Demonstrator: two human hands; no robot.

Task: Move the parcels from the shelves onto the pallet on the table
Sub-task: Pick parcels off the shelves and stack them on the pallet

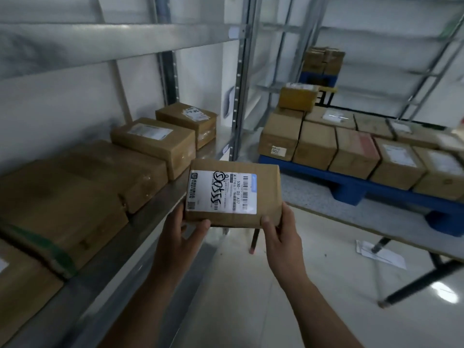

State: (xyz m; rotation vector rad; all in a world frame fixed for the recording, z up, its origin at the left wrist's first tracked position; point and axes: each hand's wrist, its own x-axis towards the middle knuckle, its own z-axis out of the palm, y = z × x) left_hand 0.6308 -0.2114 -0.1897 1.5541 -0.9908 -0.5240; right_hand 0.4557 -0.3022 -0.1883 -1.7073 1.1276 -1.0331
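A small brown cardboard parcel (266, 187) with a white shipping label is held in the air in front of me, label up. My left hand (179, 237) grips its near left corner and my right hand (281, 234) grips its near right corner. Several more brown parcels (153, 144) lie in a row on the metal shelf (155, 222) to my left. To the right, a blue pallet (351, 189) sits on a white table (313, 197) and carries several parcels (354, 151), one stacked on top at the back.
Grey shelf uprights (238, 96) stand between the shelf and the table. A second blue pallet with boxes (322, 61) is farther back. The table's black legs (421, 280) and loose paper (381, 252) are on the glossy floor.
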